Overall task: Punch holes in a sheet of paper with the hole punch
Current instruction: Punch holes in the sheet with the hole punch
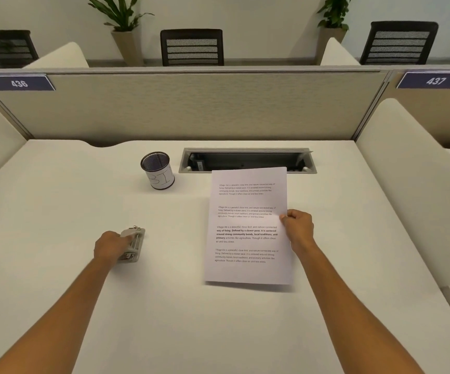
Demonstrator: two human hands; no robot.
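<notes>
Now my left hand (pixel 110 245) clasps the grey metal hole punch (pixel 133 245), right hand (pixel 298 228) fingers (pixel 284 218) pinching the printed white paper sheet (pixel 247 225); next, feed its edge into the punch.

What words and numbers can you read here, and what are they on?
"436": blue sign on the grey divider's left.
"437": blue sign on its right.
"BI", handwritten: white label round the black mesh pen cup.
"Village life is a peaceful, close-knit, and nature-connected way of living...": white printed paper sheet; remaining lines too blurred.
</notes>
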